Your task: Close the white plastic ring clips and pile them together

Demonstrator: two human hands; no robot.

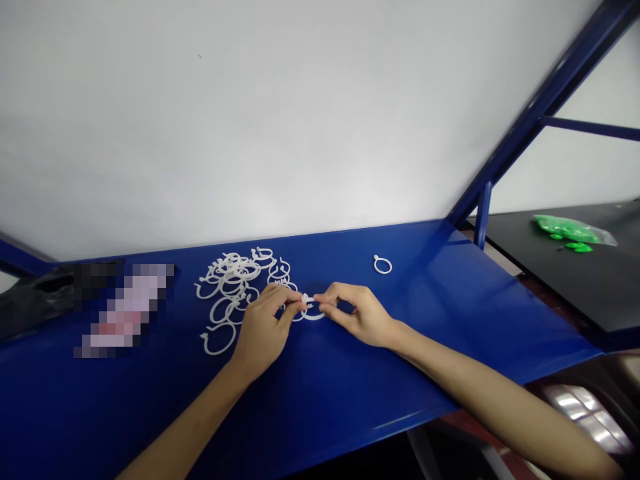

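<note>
Between the two hands: a white ring (311, 299), small and partly hidden by the fingers, just above the front half of the blue table (340, 380) or touching it; which of the two cannot be told.
Lie of the ring: the piece between the fingertips runs roughly left to right, in line with the gap from hand to hand; a pale arc shows just below it, seemingly the same ring's body.
Nearer hand: neither, as both meet at it, the left on its knobbed end and the right on the opposite side.
Left hand (263, 327): thumb and forefinger pinched together on the knobbed end, other fingers curled in, back of the hand up, forearm slanting in from the lower left.
Right hand (363, 317): thumb and forefinger nearly together, apparently gripping the ring's other end, wrist low, forearm coming in from the lower right.
Beside the left hand: a pile of white rings (235, 272), several with a visible gap in the hoop, some partly behind the fingers.
Beyond the right hand: a lone ring (384, 272), apparently closed, lying well apart from the pile.
</note>
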